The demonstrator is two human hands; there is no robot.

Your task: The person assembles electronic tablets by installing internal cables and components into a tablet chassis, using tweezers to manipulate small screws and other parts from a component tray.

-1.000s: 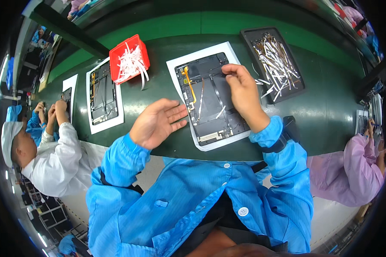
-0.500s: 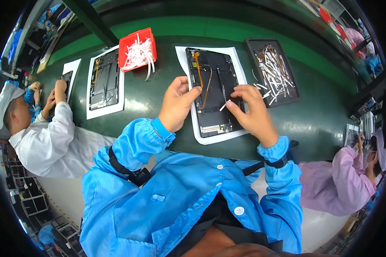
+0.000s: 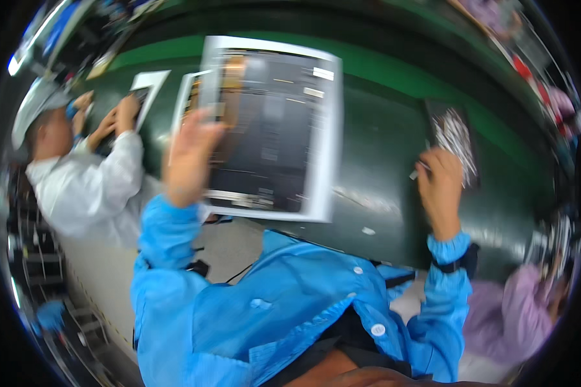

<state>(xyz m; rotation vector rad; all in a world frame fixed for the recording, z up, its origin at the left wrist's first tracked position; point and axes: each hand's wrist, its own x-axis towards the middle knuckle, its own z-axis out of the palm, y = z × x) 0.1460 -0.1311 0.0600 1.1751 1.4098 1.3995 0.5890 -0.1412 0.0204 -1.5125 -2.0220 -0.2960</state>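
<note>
The left hand [image 3: 188,158] and the tablet [image 3: 268,129] are too blurred to show their contact, while the right hand [image 3: 443,174] hides part of the tray [image 3: 435,107], its pale bit [image 3: 414,174] too small to identify.

One large, flat, black rectangular device [image 3: 265,122]; parts of two more dark devices [image 3: 142,97] to its left. Three white rectangular sheets [image 3: 328,142]: one around it, two leftward. Two bare hands: left hand [image 3: 190,155] at its left edge, right hand [image 3: 441,173] well right, beside one black rectangular tray [image 3: 439,105] of thin whitish strips [image 3: 453,132], too blurred to count. One white-coated co-worker [image 3: 87,193] left, one pink-coated co-worker [image 3: 513,316] right.
</note>
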